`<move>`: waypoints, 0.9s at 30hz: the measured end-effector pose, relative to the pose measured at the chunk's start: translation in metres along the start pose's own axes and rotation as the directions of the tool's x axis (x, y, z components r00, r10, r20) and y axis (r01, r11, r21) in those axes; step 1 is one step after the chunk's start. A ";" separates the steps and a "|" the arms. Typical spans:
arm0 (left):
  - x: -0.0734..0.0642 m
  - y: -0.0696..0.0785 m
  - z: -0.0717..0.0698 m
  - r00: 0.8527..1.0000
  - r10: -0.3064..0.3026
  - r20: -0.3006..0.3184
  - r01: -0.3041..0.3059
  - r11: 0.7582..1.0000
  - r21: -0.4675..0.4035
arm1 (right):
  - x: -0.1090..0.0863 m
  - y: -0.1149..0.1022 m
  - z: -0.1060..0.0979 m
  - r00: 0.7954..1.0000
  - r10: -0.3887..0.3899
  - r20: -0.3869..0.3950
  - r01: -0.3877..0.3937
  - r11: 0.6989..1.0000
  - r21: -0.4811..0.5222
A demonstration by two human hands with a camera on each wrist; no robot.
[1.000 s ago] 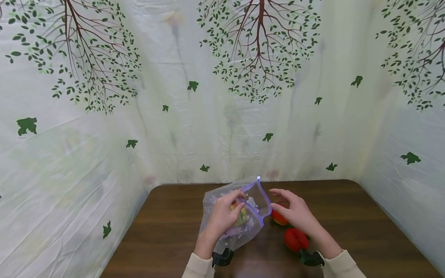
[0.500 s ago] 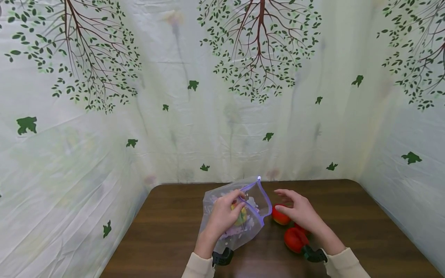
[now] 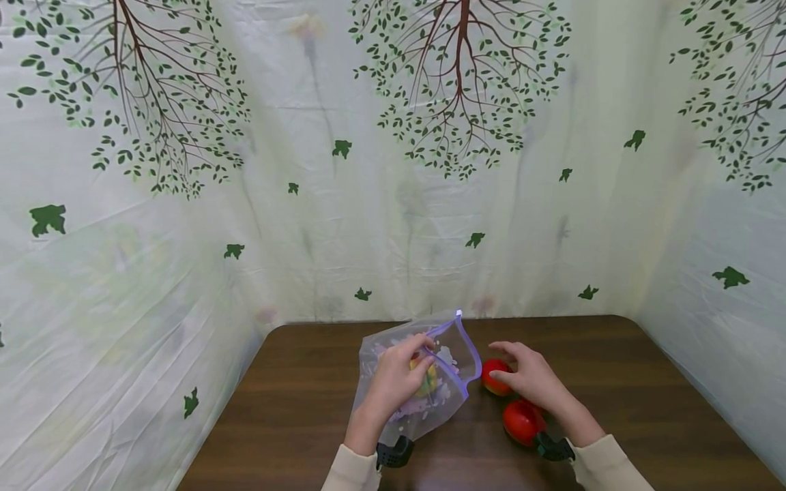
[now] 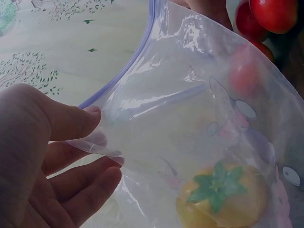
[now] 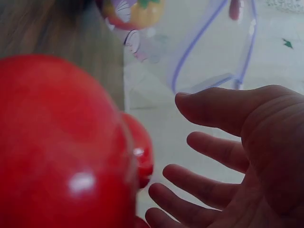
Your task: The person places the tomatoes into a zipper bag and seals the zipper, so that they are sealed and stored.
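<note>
A clear zip bag [image 3: 399, 419] with a purple zipper lies tilted, its mouth spread toward the right. Inside it, the left wrist view shows a yellow-orange tomato-like fruit [image 4: 247, 194] with a green star-shaped top. My left hand [image 3: 399, 375] pinches the bag's upper edge between thumb and fingers. My right hand [image 3: 531, 375] hovers with spread, slightly bent fingers, holding nothing. It is beside a round red fruit [image 3: 495, 377]; a larger-looking red fruit [image 3: 523, 421] sits nearer, by the right wrist. In the right wrist view a red fruit [image 5: 61, 142] fills the left side, others partly hidden behind.
Everything lies on a dark brown wooden table [image 3: 295, 409]. A pale curtain [image 3: 393, 259] printed with trees and leaves surrounds its back and sides. Black wrist cameras sit on both wrists. White and pink printed figures mark the bag.
My right hand has drawn away from the bag's mouth to the right, then slightly down beside the red fruits. The left hand keeps its hold on the bag.
</note>
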State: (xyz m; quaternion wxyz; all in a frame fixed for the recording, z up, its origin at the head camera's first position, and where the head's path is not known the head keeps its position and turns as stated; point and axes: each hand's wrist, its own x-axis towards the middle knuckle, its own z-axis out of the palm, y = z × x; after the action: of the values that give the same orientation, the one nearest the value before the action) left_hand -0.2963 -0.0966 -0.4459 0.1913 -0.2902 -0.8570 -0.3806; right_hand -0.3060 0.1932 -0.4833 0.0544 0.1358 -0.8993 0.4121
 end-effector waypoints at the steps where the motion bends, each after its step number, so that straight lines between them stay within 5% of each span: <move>1: 0.000 0.000 0.000 1.000 0.002 0.000 -0.002 1.000 0.000 | 0.001 0.002 0.001 1.000 -0.008 0.001 0.008 1.000 -0.020; 27: 0.000 0.002 -0.002 1.000 0.012 -0.002 -0.012 0.999 0.033 | 0.004 0.009 0.021 1.000 0.009 0.012 -0.004 0.943 -0.334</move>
State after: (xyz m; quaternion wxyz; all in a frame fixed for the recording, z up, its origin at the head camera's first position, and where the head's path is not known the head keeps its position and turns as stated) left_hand -0.2946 -0.0975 -0.4436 0.1994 -0.2918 -0.8610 -0.3657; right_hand -0.3124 0.1823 -0.5024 0.0693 0.1243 -0.9569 0.2531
